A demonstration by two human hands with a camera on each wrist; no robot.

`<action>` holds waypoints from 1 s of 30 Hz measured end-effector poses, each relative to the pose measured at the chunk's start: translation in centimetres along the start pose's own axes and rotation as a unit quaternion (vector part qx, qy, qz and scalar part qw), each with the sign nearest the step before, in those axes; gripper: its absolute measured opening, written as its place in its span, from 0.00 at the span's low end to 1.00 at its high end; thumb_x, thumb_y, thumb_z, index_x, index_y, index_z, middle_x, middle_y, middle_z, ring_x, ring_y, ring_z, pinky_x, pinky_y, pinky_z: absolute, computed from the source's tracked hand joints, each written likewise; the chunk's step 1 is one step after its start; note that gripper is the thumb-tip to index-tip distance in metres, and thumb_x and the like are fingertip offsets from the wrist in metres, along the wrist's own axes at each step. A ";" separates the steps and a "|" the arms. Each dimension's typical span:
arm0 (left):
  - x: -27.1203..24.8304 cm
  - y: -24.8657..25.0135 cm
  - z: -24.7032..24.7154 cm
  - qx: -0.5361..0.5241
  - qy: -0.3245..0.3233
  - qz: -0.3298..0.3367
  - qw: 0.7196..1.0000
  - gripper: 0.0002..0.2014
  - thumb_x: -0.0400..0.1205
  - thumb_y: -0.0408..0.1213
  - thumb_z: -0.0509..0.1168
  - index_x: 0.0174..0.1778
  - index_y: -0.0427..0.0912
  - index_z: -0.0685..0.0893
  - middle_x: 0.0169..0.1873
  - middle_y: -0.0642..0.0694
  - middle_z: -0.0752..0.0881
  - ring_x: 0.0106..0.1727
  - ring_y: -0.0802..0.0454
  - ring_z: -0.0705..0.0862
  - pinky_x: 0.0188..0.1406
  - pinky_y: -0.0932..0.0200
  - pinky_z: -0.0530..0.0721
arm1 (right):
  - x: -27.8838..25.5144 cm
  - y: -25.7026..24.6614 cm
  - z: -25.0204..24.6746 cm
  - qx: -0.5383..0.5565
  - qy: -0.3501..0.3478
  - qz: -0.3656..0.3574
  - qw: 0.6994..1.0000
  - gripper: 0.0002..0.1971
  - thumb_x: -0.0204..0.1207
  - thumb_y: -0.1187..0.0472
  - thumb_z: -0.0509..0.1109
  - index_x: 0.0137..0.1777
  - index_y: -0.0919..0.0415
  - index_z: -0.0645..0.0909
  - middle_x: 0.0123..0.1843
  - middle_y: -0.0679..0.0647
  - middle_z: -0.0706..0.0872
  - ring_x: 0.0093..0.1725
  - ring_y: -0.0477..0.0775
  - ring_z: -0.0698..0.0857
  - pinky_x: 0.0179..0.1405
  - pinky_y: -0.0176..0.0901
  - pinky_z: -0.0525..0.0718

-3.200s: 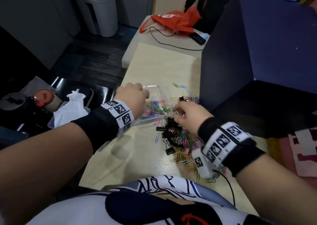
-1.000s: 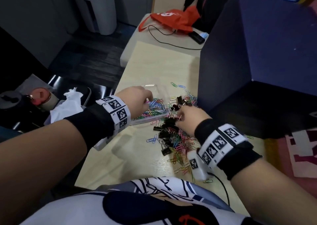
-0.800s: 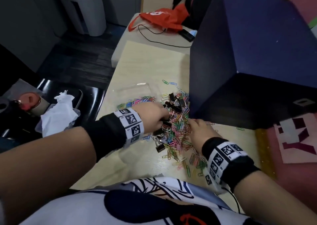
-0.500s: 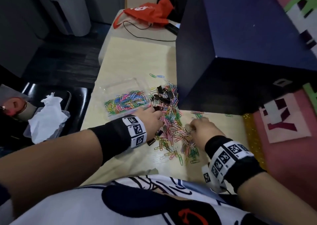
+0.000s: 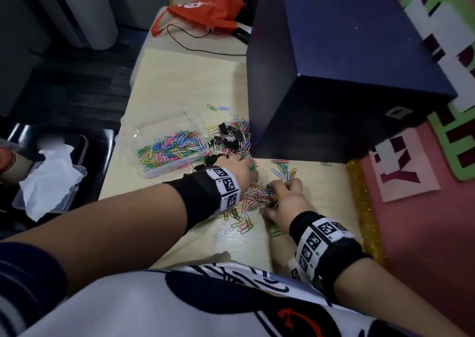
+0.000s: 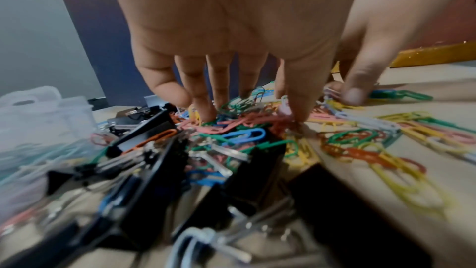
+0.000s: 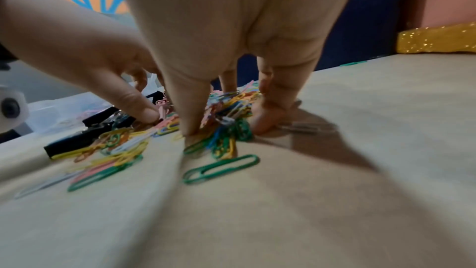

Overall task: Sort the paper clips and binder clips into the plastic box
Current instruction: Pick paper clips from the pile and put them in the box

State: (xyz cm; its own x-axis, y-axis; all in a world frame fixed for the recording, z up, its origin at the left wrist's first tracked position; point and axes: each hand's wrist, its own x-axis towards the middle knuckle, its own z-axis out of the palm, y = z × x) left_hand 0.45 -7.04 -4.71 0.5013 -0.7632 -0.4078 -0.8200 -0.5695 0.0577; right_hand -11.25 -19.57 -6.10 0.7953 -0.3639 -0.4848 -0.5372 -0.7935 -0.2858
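A clear plastic box half full of coloured paper clips stands left of centre on the pale table. Black binder clips lie mixed with paper clips just right of it, against the blue box. A loose pile of paper clips lies between my hands. My left hand has its fingers pointing straight down, tips pressing on the pile, with binder clips below the wrist. My right hand curls thumb and fingers round a bunch of paper clips.
A big dark blue box walls off the table's right side. A red bag and a black cable lie at the far end. A tub with white tissue sits off the table's left edge. A gold glitter strip lines the right edge.
My left hand has left the plastic box and come down on the loose pile. My right hand has slid nearer and right, raking clips together. The head view has swung right.
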 end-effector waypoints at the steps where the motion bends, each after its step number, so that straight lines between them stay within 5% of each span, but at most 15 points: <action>1: 0.3 0.1 0.1 -0.008 -0.004 0.001 1.000 0.20 0.82 0.42 0.58 0.71 0.45 0.73 0.67 0.41 0.76 0.65 0.38 0.75 0.59 0.46 0.75 | 0.2 0.1 0.0 0.002 0.016 -0.003 1.000 0.24 0.74 0.54 0.73 0.69 0.50 0.72 0.68 0.56 0.63 0.56 0.58 0.82 0.63 0.40 0.78; 6: 0.1 0.5 -0.3 0.023 -0.010 0.043 0.999 0.14 0.82 0.33 0.60 0.64 0.41 0.76 0.58 0.39 0.77 0.51 0.38 0.83 0.39 0.50 0.80 | 1.7 0.7 -1.5 0.005 0.044 0.016 0.999 0.15 0.77 0.64 0.65 0.63 0.53 0.77 0.65 0.57 0.70 0.52 0.58 0.81 0.59 0.40 0.76; 9: -0.1 0.3 -0.3 0.018 -0.024 0.049 0.998 0.14 0.82 0.31 0.60 0.64 0.39 0.76 0.58 0.37 0.76 0.48 0.36 0.84 0.32 0.51 0.78 | 2.7 0.5 -2.8 0.029 0.050 0.066 0.996 0.22 0.76 0.55 0.70 0.69 0.53 0.71 0.68 0.57 0.67 0.53 0.58 0.80 0.58 0.44 0.77; 13: -0.3 0.1 -0.7 -0.012 -0.019 0.048 0.999 0.13 0.83 0.32 0.59 0.63 0.40 0.77 0.56 0.38 0.76 0.51 0.37 0.83 0.35 0.52 0.76 | 3.8 -0.4 -3.3 -0.003 0.015 0.072 0.997 0.40 0.69 0.42 0.76 0.78 0.49 0.62 0.72 0.57 0.62 0.66 0.63 0.78 0.66 0.49 0.77; 18: -0.6 -1.2 -1.1 -0.103 0.024 0.036 0.994 0.07 0.82 0.32 0.62 0.55 0.41 0.80 0.54 0.40 0.78 0.52 0.38 0.82 0.44 0.49 0.82 | 4.1 -1.9 -2.4 -0.012 0.018 0.023 0.999 0.16 0.78 0.58 0.65 0.66 0.51 0.74 0.64 0.58 0.68 0.60 0.66 0.80 0.63 0.50 0.79; 22: -1.2 -3.1 -1.8 -0.178 0.073 0.038 0.981 0.08 0.80 0.39 0.67 0.55 0.45 0.84 0.55 0.45 0.80 0.57 0.45 0.80 0.53 0.55 0.77 | 4.4 -2.4 -2.4 -0.051 0.007 0.034 0.998 0.20 0.78 0.67 0.62 0.68 0.51 0.75 0.65 0.61 0.73 0.61 0.67 0.80 0.63 0.48 0.77; 30: -4.5 -10.2 -4.0 -0.190 0.147 -0.031 0.970 0.05 0.79 0.39 0.69 0.50 0.48 0.84 0.44 0.52 0.76 0.46 0.53 0.77 0.46 0.60 0.74 | 4.2 -6.3 -4.9 -0.155 -0.018 0.020 0.987 0.18 0.77 0.70 0.61 0.65 0.59 0.79 0.63 0.62 0.82 0.62 0.62 0.81 0.58 0.44 0.78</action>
State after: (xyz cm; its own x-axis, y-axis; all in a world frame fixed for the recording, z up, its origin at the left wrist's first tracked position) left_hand 7.66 0.91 0.18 0.6492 -0.7462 -0.1471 -0.6523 -0.6457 0.3968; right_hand -3.12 -18.51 -2.25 0.7613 -0.3845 -0.5220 -0.4515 -0.8923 -0.0013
